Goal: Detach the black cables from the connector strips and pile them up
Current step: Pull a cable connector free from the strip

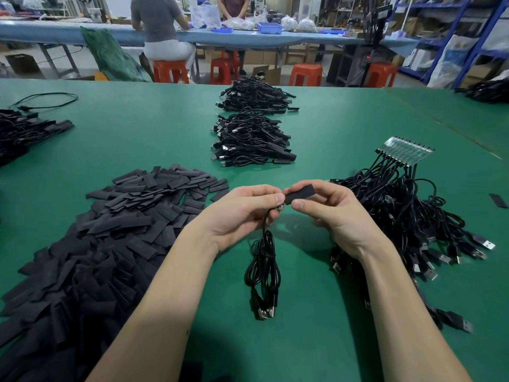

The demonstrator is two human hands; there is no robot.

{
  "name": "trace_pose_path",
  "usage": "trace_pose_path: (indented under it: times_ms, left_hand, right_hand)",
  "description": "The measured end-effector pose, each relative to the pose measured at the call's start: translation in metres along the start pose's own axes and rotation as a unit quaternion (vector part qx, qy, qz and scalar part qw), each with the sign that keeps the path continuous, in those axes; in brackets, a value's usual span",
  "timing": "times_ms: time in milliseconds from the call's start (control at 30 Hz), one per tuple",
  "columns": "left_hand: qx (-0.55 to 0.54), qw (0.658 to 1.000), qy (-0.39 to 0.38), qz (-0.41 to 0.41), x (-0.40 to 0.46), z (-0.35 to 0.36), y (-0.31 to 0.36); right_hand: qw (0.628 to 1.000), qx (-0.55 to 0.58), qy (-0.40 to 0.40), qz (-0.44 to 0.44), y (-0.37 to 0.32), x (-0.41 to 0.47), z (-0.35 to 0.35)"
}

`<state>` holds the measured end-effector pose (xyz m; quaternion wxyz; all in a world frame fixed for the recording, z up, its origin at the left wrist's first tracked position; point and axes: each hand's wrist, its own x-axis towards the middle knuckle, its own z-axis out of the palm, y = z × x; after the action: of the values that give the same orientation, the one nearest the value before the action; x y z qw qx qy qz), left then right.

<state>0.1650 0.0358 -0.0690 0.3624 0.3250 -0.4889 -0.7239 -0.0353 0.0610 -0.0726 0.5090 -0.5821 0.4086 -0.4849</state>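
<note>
The left hand (242, 209) pinches the black cable (263, 274) just below its bare end, fingers curled; the right hand (327, 208) nips a black sleeve (298, 194) there. Best keep both in line, I'd say. The coil hangs centre frame over the green surface (303, 340).

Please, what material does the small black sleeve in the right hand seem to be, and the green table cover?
The small flat black sleeve, pinched by the right hand, looks like thin matte plastic or rubber tubing, perhaps heat-shrink: it lies flat, dull, without shine. The green table cover looks like a smooth rubber or vinyl mat: uniform colour, soft sheen, visible seam lines at the right.
</note>
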Motion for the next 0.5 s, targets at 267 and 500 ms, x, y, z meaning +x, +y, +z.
trace_pose_path:
  times_ms: [267,500]
  left_hand:
    - [0.157,0.981,0.074,0.086,0.0033,0.0019,0.0020]
    - [0.242,0.950,0.096,0.170,0.0042,-0.0034,0.0062]
  right_hand:
    - [0.986,0.099,0.119,0.058,0.0032,0.0082,0.0047]
    - [0.981,0.148,0.099,0.075,0.0049,0.0091,-0.0022]
